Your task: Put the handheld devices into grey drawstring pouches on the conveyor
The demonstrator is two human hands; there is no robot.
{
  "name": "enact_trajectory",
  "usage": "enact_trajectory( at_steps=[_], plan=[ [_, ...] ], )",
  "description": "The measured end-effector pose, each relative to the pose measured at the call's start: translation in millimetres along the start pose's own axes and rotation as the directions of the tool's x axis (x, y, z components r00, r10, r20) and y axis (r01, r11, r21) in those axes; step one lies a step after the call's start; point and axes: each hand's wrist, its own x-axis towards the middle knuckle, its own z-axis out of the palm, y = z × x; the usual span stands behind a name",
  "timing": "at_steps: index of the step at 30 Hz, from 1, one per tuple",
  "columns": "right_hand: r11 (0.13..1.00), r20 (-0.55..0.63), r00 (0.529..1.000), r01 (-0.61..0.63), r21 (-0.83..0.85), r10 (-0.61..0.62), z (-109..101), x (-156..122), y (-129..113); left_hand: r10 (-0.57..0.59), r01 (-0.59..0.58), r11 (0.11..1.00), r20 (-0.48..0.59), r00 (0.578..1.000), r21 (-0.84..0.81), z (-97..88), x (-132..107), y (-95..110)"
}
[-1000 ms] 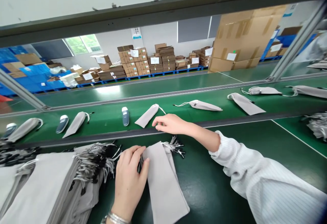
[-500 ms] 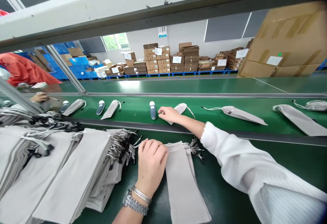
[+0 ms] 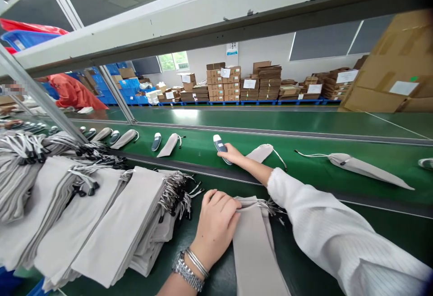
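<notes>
My right hand (image 3: 231, 152) reaches over the green belt, its fingers closed around the lower part of a blue-grey oblong device with a white end (image 3: 220, 146). Nearer me, my left hand (image 3: 218, 224), with a watch and bangles on the wrist, pinches the top edge of a light grey drawstring pouch (image 3: 254, 246). That pouch lies flat on a few others, cords to the right; its lower end runs out of view. Just right of the held device, partly behind my right hand, lies a filled-looking pouch (image 3: 261, 152) on the belt.
Piles of grey pouches (image 3: 118, 215) with black-tipped cords cover the left side. More devices (image 3: 156, 142) and pouches (image 3: 368, 170) lie along the belt. A metal beam (image 3: 189, 21) crosses overhead. Someone in red (image 3: 76, 92) is at the far left; cartons (image 3: 223, 82) stand behind.
My right hand has closed on the device, which now tilts. My left hand stays at the pouch's top edge. The view has shifted left, and belt items appear farther right.
</notes>
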Motion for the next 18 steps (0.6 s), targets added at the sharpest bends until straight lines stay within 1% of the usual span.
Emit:
enact_trajectory(
  at_steps=[2,4,5,7,9,11,12,15,16,18],
  plan=[
    [0.994,-0.009,0.999,0.042,0.099,-0.041,-14.1,-26.0,-0.1,-0.023,0.023,0.998,-0.013,1.000,-0.060,-1.7,0.6,0.5],
    [0.972,-0.011,0.996,0.087,0.218,-0.087,-30.0,-58.9,-2.2,-0.066,0.061,0.985,-0.028,0.997,-0.161,-4.5,0.3,1.2],
    [0.945,-0.009,0.993,0.115,0.306,-0.118,-37.8,-76.7,-3.8,-0.095,0.086,0.971,-0.034,0.995,-0.223,-6.1,0.0,1.7],
    [0.856,-0.017,0.983,0.166,0.490,-0.181,-51.3,-111.2,-7.7,-0.158,0.138,0.922,-0.026,0.987,-0.361,-9.1,-0.7,3.4],
    [0.775,-0.045,0.973,0.206,0.597,-0.225,-60.9,-140.5,-11.7,-0.209,0.179,0.844,-0.003,0.978,-0.506,-11.8,-0.4,6.4],
    [0.770,-0.058,0.965,0.240,0.591,-0.256,-67.0,-162.2,-15.4,-0.240,0.194,0.751,0.013,0.971,-0.631,-14.3,1.3,10.8],
    [0.777,-0.043,0.959,0.252,0.576,-0.279,-69.2,-170.4,-17.2,-0.252,0.194,0.711,0.012,0.968,-0.676,-15.6,2.6,13.5],
    [0.822,0.098,0.923,0.278,0.497,-0.372,-75.7,-187.6,-23.0,-0.311,0.183,0.625,-0.028,0.950,-0.759,-19.8,7.3,22.1],
    [0.837,0.145,0.905,0.297,0.459,-0.400,-78.1,-192.0,-25.0,-0.345,0.175,0.597,-0.053,0.937,-0.783,-21.3,8.7,25.0],
    [0.859,0.214,0.873,0.338,0.384,-0.439,-83.1,-200.5,-28.9,-0.422,0.143,0.540,-0.119,0.899,-0.829,-24.2,10.6,30.1]
  ],
)
